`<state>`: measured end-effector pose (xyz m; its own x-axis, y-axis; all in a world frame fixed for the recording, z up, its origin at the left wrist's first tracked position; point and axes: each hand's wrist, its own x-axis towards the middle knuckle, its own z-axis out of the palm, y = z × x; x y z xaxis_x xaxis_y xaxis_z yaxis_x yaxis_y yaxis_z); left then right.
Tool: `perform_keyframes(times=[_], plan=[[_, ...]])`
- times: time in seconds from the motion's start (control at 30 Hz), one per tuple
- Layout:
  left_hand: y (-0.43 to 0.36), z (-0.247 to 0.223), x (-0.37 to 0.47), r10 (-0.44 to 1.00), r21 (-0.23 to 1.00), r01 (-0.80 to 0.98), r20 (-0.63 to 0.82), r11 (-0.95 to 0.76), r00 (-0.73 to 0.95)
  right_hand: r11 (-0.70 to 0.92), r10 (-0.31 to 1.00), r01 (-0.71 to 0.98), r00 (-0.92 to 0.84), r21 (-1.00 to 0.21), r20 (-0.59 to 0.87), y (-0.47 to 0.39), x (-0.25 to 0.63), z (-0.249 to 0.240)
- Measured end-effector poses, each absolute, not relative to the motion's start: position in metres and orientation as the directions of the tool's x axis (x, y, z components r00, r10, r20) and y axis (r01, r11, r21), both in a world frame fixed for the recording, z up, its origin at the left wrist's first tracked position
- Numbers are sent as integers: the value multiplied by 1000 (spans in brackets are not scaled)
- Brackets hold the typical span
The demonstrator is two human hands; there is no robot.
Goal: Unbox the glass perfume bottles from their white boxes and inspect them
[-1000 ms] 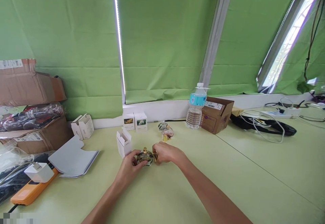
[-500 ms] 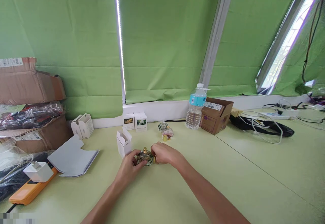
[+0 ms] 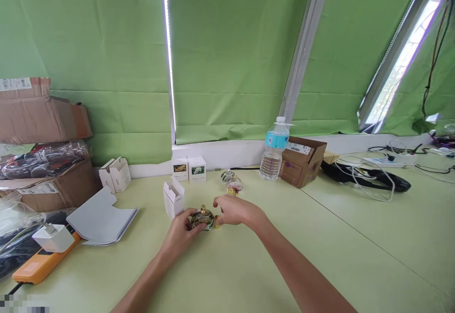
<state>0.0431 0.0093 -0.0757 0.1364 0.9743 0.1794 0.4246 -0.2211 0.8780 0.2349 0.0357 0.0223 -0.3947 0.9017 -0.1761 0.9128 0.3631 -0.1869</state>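
My left hand [image 3: 182, 230] grips a round glass perfume bottle [image 3: 202, 219] by its left side, thumb at the front. The bottle stands upright on the table, its gold spray neck bare on top. Close by its right side is a small gold cap [image 3: 217, 222]. My right hand [image 3: 232, 210] is beside that cap, index finger and thumb apart, the thumb near or touching it. An open white carton [image 3: 174, 198] stands behind my left hand. Beyond my right hand are a pinkish perfume bottle [image 3: 234, 184] and a clear one [image 3: 227, 175].
Two white printed boxes [image 3: 188, 169] stand by the wall. A water bottle [image 3: 274, 152] and a brown carton [image 3: 302, 162] are at the back right. White sheets [image 3: 103, 220], an orange power strip [image 3: 46, 262] and stacked cardboard boxes [image 3: 46, 114] lie left. Cables [image 3: 369, 175] spread at right.
The right hand's fingers have opened away from the gold cap, which now shows beside the bottle. My left hand and the bottle stay in place.
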Motion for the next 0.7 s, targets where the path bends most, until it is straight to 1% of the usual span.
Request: perform_keyframes(times=[0.1, 0.2, 0.27, 0.4, 0.53, 0.6, 0.63, 0.7], plan=[[7, -73, 44, 975, 876, 430, 177, -218, 133, 406, 895, 883, -436, -235, -91, 30, 232, 35], [7, -70, 44, 972, 864, 448, 186, -230, 140, 481, 871, 824, -488, -301, 58, 23, 221, 39], [7, -68, 44, 968, 852, 461, 201, -248, 149, 513, 857, 806, -502, -297, 116, 21, 214, 34], [8, -68, 43, 963, 834, 481, 216, -269, 164, 548, 837, 806, -532, -224, 131, 22, 205, 23], [9, -71, 42, 967, 838, 483, 201, -253, 158, 612, 791, 748, -570, -256, 222, 23, 207, 28], [9, -73, 42, 968, 846, 473, 196, -247, 154, 621, 782, 736, -560, -270, 273, 23, 212, 36], [9, -73, 42, 968, 848, 468, 200, -247, 149, 603, 796, 752, -545, -266, 263, 24, 216, 39], [9, -73, 42, 968, 850, 463, 207, -250, 142, 525, 851, 818, -494, -235, 179, 27, 225, 42]])
